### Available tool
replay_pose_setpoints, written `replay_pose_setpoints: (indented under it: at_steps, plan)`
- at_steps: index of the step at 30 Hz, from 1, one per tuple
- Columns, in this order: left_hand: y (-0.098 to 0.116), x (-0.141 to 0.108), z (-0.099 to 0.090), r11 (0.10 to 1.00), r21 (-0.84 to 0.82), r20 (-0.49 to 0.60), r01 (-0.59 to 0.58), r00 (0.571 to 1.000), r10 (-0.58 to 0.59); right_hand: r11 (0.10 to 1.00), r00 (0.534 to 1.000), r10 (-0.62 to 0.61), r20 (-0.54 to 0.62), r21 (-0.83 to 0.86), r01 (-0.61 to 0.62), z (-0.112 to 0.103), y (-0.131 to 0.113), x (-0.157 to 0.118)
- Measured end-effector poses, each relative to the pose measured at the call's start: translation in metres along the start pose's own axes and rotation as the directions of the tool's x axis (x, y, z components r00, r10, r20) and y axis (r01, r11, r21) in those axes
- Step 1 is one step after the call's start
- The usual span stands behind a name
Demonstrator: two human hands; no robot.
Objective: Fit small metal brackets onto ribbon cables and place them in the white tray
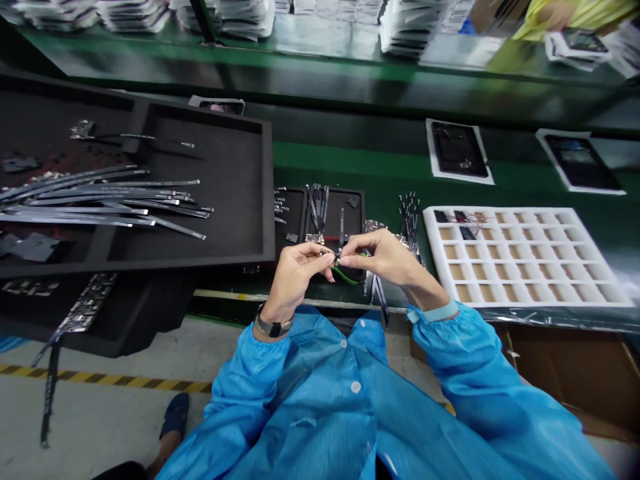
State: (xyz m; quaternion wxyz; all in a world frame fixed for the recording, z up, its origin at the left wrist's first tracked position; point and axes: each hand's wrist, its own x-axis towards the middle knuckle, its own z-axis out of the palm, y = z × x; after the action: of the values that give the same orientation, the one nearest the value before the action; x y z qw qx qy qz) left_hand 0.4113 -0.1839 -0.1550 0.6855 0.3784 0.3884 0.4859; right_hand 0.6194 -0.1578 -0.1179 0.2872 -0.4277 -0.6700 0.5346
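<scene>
My left hand (pixel 300 270) and my right hand (pixel 383 259) meet over the bench, both closed in a pinch. Between their fingertips is a small circuit board (pixel 338 254), mostly covered by the fingers. A dark flat ribbon cable (pixel 341 227) stands up from it, pointing away from me. Just behind lies a black tray (pixel 345 200) with a bundle of ribbon cables (pixel 318 208) joined to small boards. A green cord (pixel 349 278) curves below my right fingers. More boards with ribbon cables (pixel 410 217) lie beyond my right hand.
At left a large black foam tray (pixel 215 127) holds many loose ribbon cables (pixel 115 200). A white foam tray (pixel 530 217) with small compartments lies at right. Two dark panels (pixel 459 150) rest behind it. Stacked packs (pixel 245 17) line the shelf; a person in yellow (pixel 575 17) handles items there.
</scene>
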Motion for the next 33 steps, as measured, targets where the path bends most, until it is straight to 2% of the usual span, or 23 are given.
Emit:
replay_pose_setpoints:
  at_steps: [8, 13, 16, 19, 22, 25, 29, 33]
  plan:
    - [0.000, 0.010, -0.003, 1.000, -0.023, 0.005, 0.000, 1.000, 0.000, 0.998, 0.998, 0.027, 0.051, 0.053, -0.030, -0.002, 0.004, 0.002]
    - [0.013, 0.020, 0.001, 0.989, 0.142, 0.010, -0.050, 0.999, 0.049, 0.984, 0.988, 0.080, 0.132, 0.145, -0.099, -0.009, 0.018, -0.002]
    - [0.024, 0.026, 0.002, 0.973, 0.220, 0.025, -0.069, 0.998, 0.065, 0.978, 0.990, 0.092, 0.107, 0.179, -0.110, -0.013, 0.027, -0.008]
    - [0.028, 0.034, 0.001, 0.960, 0.261, 0.020, -0.101, 0.995, 0.099, 0.979, 0.994, 0.106, 0.027, 0.175, -0.109, -0.019, 0.035, -0.014]
    - [0.024, 0.045, -0.001, 0.934, 0.330, 0.038, -0.136, 0.991, 0.130, 0.992, 0.986, 0.090, -0.137, 0.099, -0.077, -0.024, 0.043, -0.018]
    - [0.016, 0.053, -0.002, 0.896, 0.408, 0.034, -0.177, 0.983, 0.179, 0.993, 0.962, 0.031, -0.271, -0.099, -0.060, -0.027, 0.050, -0.018]
    - [0.010, 0.056, -0.007, 0.846, 0.490, 0.020, -0.210, 0.973, 0.230, 0.933, 0.944, -0.089, -0.317, -0.359, -0.033, -0.026, 0.053, -0.013]
    - [0.010, 0.058, -0.017, 0.800, 0.557, -0.012, -0.223, 0.961, 0.276, 0.895, 0.932, -0.204, -0.298, -0.443, 0.054, -0.022, 0.049, -0.006]
